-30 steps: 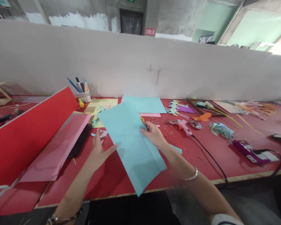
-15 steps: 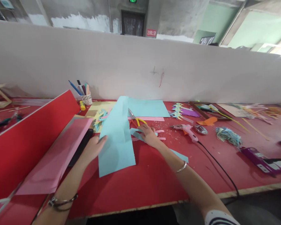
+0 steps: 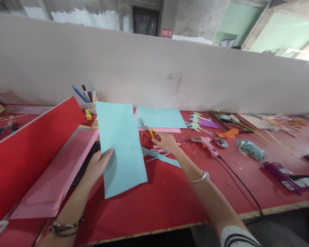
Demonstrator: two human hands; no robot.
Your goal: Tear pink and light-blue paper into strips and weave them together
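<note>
My left hand grips the left edge of a light blue sheet of paper, thumb on its front, and holds it up tilted above the table. The fingers behind the sheet are hidden. To the right, my right hand is closed at the handle of a pair of scissors, whose blades point away to the upper left. Below that hand lie a torn-looking blue paper strip and pink strips. Another blue sheet lies flat behind the scissors, over pink paper.
Pink sheets lie at left beside a red panel. A pen cup stands by the white partition. A corded pink glue gun, yarn-like bundle and purple power strip occupy the right.
The blue sheet has shifted left and unfolded flatter towards me, still in my left hand. My right hand has moved from the blue strip up to the scissors' handle.
</note>
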